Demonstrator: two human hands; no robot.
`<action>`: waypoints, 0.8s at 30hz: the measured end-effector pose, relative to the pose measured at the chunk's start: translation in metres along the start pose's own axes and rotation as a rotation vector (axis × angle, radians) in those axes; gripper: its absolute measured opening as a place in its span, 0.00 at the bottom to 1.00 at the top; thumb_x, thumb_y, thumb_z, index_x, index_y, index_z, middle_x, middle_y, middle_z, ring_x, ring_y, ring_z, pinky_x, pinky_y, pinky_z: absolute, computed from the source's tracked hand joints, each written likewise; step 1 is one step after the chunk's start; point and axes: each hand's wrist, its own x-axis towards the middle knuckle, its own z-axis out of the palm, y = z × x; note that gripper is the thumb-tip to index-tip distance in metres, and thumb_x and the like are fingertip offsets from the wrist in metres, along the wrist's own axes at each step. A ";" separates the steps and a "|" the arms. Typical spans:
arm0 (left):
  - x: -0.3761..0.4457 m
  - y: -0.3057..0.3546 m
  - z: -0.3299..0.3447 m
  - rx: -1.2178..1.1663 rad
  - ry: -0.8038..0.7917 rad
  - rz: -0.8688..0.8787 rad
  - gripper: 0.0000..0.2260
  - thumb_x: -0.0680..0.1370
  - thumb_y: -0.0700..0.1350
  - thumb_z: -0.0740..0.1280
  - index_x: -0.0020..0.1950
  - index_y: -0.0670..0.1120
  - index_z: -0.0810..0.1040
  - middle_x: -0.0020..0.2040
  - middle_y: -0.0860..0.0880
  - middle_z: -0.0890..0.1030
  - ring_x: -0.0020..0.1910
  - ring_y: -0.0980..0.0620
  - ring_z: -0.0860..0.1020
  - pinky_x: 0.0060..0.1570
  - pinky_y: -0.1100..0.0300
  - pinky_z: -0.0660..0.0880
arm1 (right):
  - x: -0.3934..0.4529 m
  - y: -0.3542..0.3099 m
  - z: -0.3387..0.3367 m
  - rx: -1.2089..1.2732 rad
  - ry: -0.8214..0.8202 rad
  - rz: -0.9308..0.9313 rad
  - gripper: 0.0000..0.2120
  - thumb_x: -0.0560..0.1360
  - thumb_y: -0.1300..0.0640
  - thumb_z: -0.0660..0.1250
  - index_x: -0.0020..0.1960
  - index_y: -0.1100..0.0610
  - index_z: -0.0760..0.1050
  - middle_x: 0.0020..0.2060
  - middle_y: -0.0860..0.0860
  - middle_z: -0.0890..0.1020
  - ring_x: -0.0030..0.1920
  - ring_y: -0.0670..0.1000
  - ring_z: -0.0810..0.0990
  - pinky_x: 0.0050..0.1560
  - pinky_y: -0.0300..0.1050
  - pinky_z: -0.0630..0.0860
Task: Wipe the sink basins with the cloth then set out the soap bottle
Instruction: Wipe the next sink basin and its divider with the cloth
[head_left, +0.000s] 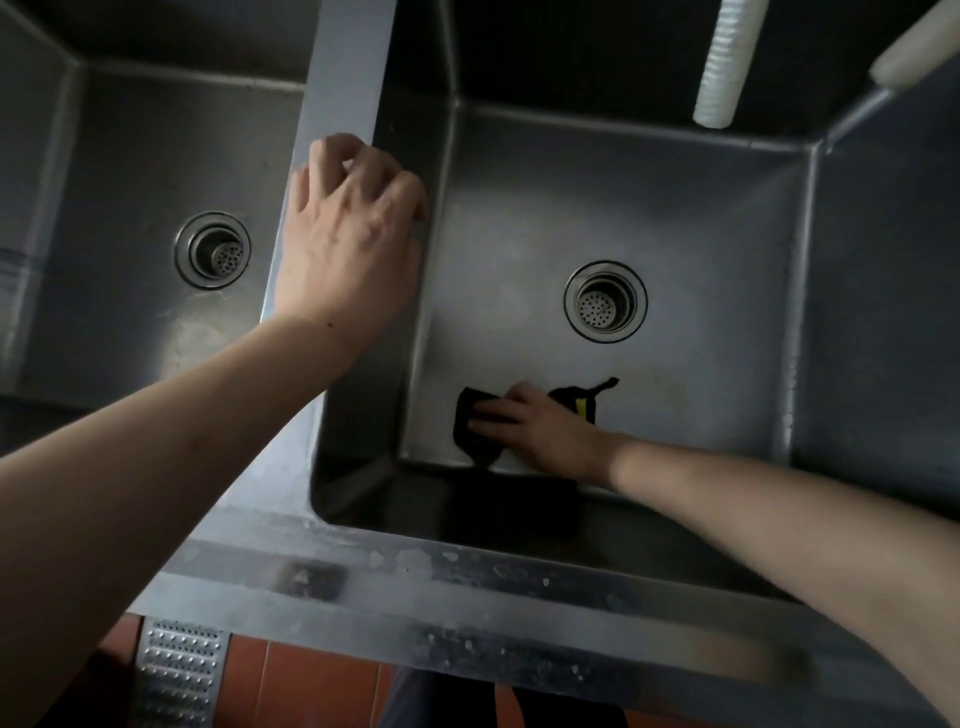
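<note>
A steel sink has two deep basins. Low in the right basin, my right hand presses a black cloth with a yellow patch flat on the floor near the front wall, fingers straight over it. The drain strainer lies behind the cloth. My left hand rests on the divider between the basins, its fingers curled over the edge towards the right basin. The left basin has its own drain. No soap bottle is in view.
Two white ribbed hoses hang down over the back of the right basin. The sink's front rim is stained and scuffed. Below it are red floor tiles and a perforated metal grate.
</note>
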 end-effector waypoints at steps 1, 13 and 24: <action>0.000 0.000 0.000 0.003 -0.005 0.001 0.10 0.75 0.43 0.60 0.52 0.44 0.78 0.58 0.45 0.78 0.65 0.38 0.68 0.58 0.45 0.66 | 0.003 0.006 -0.001 -0.015 -0.032 -0.069 0.20 0.81 0.63 0.59 0.70 0.57 0.78 0.68 0.58 0.79 0.51 0.61 0.77 0.54 0.51 0.77; 0.005 -0.002 0.003 0.008 -0.013 -0.038 0.07 0.73 0.42 0.63 0.49 0.46 0.78 0.57 0.48 0.77 0.64 0.40 0.68 0.59 0.50 0.64 | 0.084 0.097 -0.062 -0.175 0.263 0.341 0.21 0.78 0.59 0.70 0.71 0.52 0.78 0.60 0.62 0.80 0.51 0.66 0.78 0.51 0.56 0.77; 0.006 0.000 0.003 -0.012 -0.029 -0.061 0.06 0.74 0.42 0.65 0.49 0.46 0.79 0.56 0.49 0.77 0.63 0.41 0.67 0.61 0.50 0.63 | 0.105 0.126 -0.080 -0.182 0.506 1.011 0.25 0.82 0.53 0.62 0.77 0.58 0.68 0.72 0.66 0.70 0.64 0.70 0.71 0.68 0.59 0.68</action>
